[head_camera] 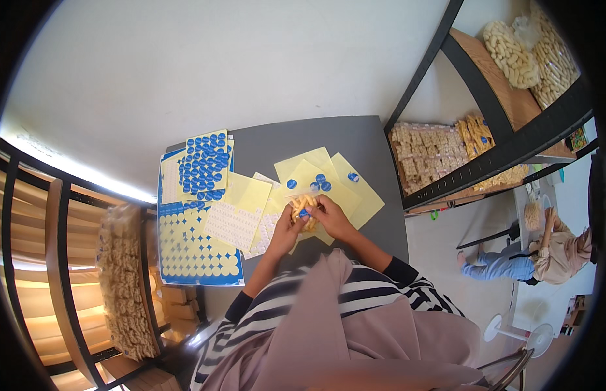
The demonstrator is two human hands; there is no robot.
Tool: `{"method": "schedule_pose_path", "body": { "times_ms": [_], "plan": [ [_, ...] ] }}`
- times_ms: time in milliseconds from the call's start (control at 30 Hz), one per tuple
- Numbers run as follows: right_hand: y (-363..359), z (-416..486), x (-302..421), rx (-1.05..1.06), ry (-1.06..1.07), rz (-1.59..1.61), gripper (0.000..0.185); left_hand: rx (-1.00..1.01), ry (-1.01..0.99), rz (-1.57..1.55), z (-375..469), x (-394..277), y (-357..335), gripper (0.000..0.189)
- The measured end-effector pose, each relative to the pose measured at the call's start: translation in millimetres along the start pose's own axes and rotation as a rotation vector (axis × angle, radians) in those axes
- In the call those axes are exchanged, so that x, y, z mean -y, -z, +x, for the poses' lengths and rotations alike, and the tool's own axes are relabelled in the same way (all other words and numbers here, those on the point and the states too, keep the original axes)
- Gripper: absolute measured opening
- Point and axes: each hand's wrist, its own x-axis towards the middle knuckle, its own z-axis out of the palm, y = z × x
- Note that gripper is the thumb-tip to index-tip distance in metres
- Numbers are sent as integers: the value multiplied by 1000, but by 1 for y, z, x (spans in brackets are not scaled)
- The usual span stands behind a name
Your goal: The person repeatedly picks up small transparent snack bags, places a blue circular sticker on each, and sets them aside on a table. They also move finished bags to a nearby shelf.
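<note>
Between my two hands is a small clear bag of pale yellow stick snacks, with a round blue sticker on its front. My left hand grips its left side, the thumb by the sticker. On the right side, the fingers and thumb of my right hand hold the bag. Just beyond it lie overlapping yellow backing sheets, a few round blue stickers on them. White label sheets with small print rest left of my left hand.
A stack of blue round-sticker sheets lies on a larger, partly used blue sheet at the grey table's left. Shelves with bagged snacks stand right; another rack stands left. Another person sits farther right, near a fan.
</note>
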Motion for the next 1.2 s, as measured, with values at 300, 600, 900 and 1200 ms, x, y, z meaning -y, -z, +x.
{"method": "schedule_pose_path", "body": {
  "times_ms": [300, 600, 900, 1200],
  "plan": [
    [-1, 2, -4, 34, 34, 114, 40, -119, 41, 47, 2, -2, -1, 37],
    [6, 3, -6, 112, 1, 159, 46, -151, 53, 101, 7, 8, -2, 38],
    [78, 74, -41, -331, 78, 21, 44, -225, -28, 184, 5, 13, 15, 44],
    [131, 145, -43, -614, 62, -362, 57, -289, -76, 248, -7, 23, 22, 27]
  ]
}}
